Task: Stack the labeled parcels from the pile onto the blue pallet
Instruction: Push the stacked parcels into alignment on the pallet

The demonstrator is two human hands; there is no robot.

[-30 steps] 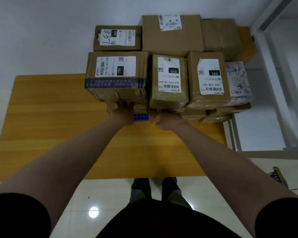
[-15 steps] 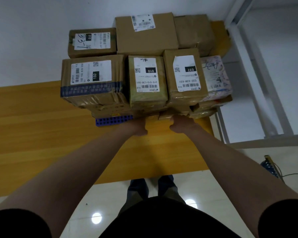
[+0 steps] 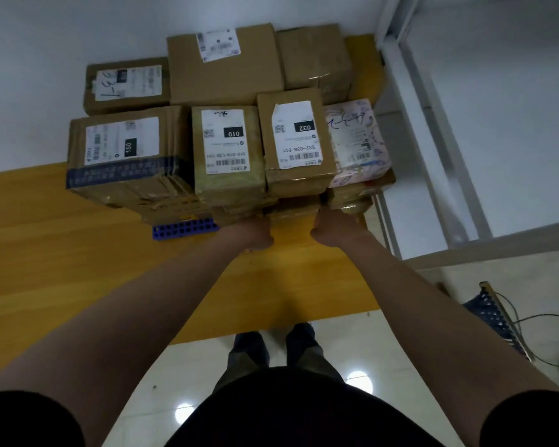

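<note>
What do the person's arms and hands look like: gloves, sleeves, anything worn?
The left hand and right hand are bare, with no gloves. Both forearms are bare too, with no watch, band, cable or marking visible. The left sleeve and right sleeve are short and plain black, ending above the elbows.

A black short-sleeved top [image 3: 288, 414] shows at 6 o'clock, its left sleeve [image 3: 23, 421] at 7 o'clock and its right sleeve [image 3: 530, 421] at 5 o'clock. The forearms are bare down to the left hand [image 3: 255, 235] and right hand [image 3: 331, 225]. Dark trousers [image 3: 304, 356] end in dark shoes [image 3: 250, 338].
</note>
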